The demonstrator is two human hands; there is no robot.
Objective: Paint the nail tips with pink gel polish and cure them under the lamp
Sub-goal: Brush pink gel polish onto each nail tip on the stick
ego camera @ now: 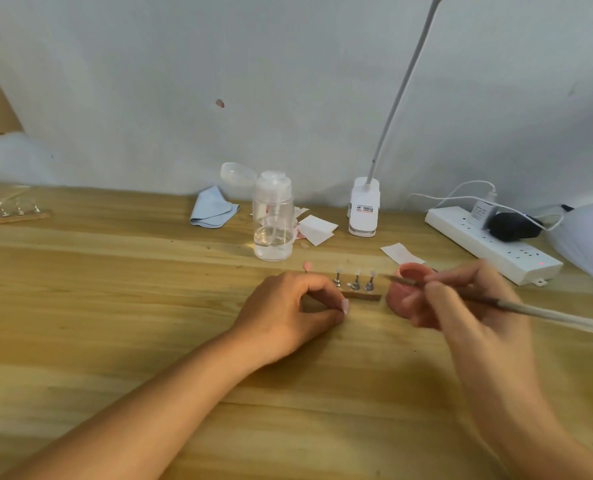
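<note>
Nail-tip holder [361, 296] pinched by left fingers [326, 289], right fingers [438, 291] pinch the brush [537, 310]

pink pot [397, 294], blue cloth [212, 207] (pale), wood-grain table [115, 289]

- table [115, 306]: wood w/ clear grain, smooth, low sheen
- stand [360, 296]: dark wood strip, matt
- pegs [356, 284] on it: shiny metal
- nail tips [358, 271]: translucent, prob. plastic; too small to say more
- pump bottle [273, 223]: clear plastic, glossy
- cloth [212, 207]: pale blue fabric, soft, matt
- wipes [317, 228]: white paper, matt
- lamp clamp [364, 209]: white plastic, smooth, slight gloss
- power strip [489, 244]: white plastic, smooth
- brush [547, 311]: pale matt handle; blurred, material unclear
- wall [288, 81]: painted, matt, uneven
</note>
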